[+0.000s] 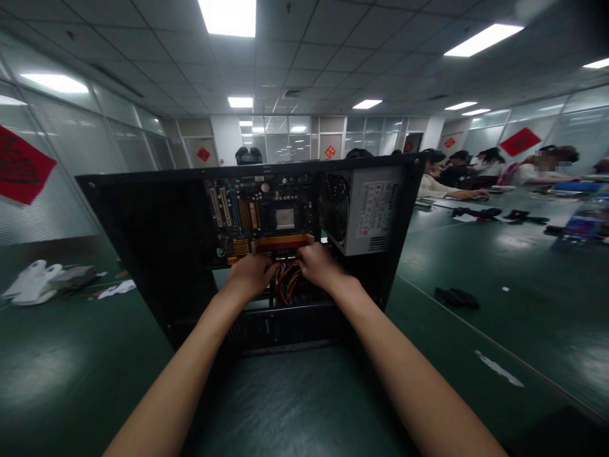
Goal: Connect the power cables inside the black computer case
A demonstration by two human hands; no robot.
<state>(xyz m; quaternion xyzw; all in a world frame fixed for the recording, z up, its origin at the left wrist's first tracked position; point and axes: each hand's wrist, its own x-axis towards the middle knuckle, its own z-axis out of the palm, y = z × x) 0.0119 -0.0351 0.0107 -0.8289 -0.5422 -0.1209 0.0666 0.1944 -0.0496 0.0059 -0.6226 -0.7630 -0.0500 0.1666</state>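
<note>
Both forearms extend over the dark green table into an opened black computer case standing on it. The left hand and right hand are curled, knuckles up, over a bundle of red and black cables between them (whether either actually pinches a cable cannot be told). Directly beyond sits the motherboard, with the grey power supply to its right. Farther off, seated people work at the same table.

Both hands are in the open black metal computer case lying on the green table, fingers on the red-and-black cable bundle below the motherboard.
</note>
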